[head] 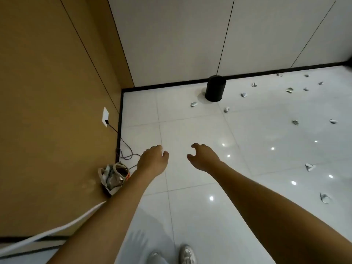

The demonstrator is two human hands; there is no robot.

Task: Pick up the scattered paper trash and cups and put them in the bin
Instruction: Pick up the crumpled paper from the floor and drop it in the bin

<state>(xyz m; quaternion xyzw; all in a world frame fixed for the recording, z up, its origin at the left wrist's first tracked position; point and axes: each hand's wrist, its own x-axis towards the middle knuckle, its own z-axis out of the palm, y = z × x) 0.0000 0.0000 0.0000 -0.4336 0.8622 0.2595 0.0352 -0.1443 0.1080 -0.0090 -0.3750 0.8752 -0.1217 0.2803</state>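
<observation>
A black round bin [215, 88] stands on the white tiled floor against the far wall. Several crumpled paper pieces lie scattered around it and off to the right: one [194, 104] just left of the bin, one [226, 109] in front of it, one [309, 167] at mid right, one [325, 198] nearest me on the right. My left hand [153, 161] and my right hand [203, 156] are stretched out in front of me above the floor, fingers loosely curled, holding nothing. Both are well short of the bin and the paper.
A brown wall runs along the left with a socket [105, 116] and a dark cable [125, 147] trailing to the floor. A white tote bag [113, 177] sits at the wall's base. A white cord [57, 229] crosses bottom left. My shoes [187, 255] show at the bottom.
</observation>
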